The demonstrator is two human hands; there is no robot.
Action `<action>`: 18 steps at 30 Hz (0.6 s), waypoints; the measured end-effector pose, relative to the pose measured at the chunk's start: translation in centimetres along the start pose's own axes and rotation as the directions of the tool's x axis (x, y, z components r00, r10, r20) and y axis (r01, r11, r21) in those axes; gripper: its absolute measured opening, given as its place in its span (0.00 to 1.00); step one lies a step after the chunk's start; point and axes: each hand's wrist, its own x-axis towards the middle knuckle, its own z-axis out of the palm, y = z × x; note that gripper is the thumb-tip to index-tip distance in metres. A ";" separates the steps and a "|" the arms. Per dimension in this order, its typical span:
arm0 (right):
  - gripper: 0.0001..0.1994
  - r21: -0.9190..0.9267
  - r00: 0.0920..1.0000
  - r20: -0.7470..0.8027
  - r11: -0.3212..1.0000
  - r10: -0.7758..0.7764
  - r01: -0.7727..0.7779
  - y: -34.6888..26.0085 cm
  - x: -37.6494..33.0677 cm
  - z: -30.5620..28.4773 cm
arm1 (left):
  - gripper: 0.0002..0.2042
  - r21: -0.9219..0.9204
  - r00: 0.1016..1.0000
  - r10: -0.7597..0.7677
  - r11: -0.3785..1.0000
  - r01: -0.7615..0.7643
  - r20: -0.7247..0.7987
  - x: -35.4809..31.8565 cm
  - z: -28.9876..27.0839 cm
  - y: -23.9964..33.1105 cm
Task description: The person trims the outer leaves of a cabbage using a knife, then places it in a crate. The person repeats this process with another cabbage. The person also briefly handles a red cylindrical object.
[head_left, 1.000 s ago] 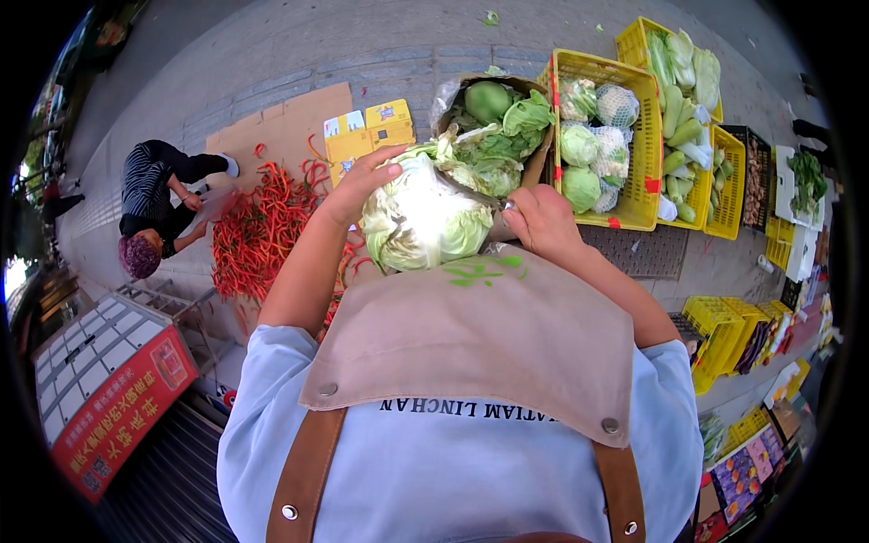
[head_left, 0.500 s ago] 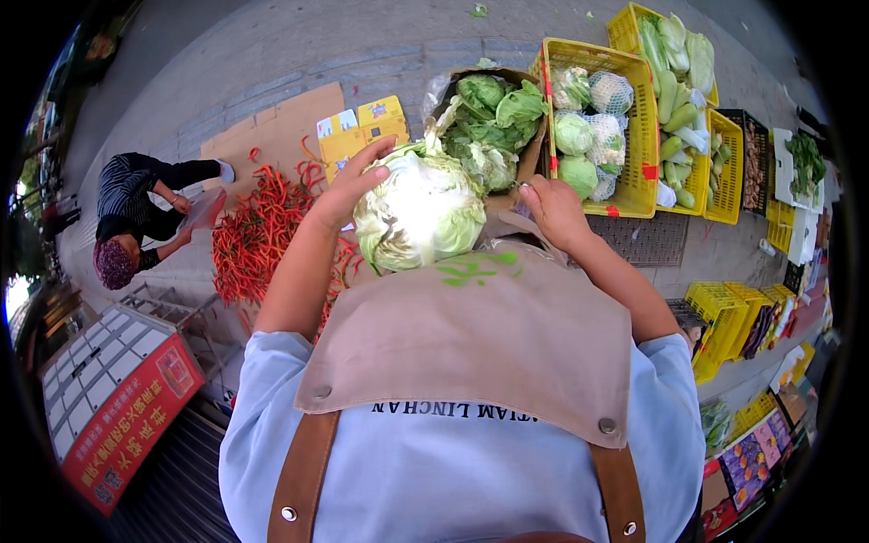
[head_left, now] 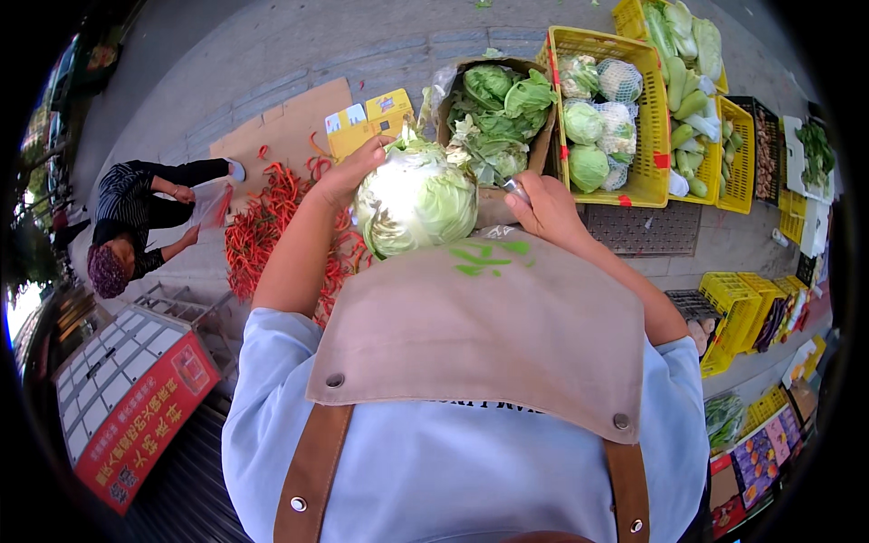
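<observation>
Nearest, the left hand (head_left: 348, 176) gripped the cabbage (head_left: 416, 201) above the apron (head_left: 480, 335), fingers spread on its top. Beside it, the right hand (head_left: 543, 208) was clamped on a knife (head_left: 514, 188). Beyond sat the leaf box (head_left: 493, 109), then yellow crates (head_left: 625, 118).

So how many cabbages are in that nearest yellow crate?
4 show in the yellow crate: two netted at the far end, two nearer. More may lie underneath.
</observation>
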 end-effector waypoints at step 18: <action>0.13 -0.238 0.978 0.210 0.969 -0.009 0.060 -2.7 2.0 -0.7 | 0.26 -0.121 0.987 -0.092 0.990 0.076 -0.132 0.3 2.8 0.6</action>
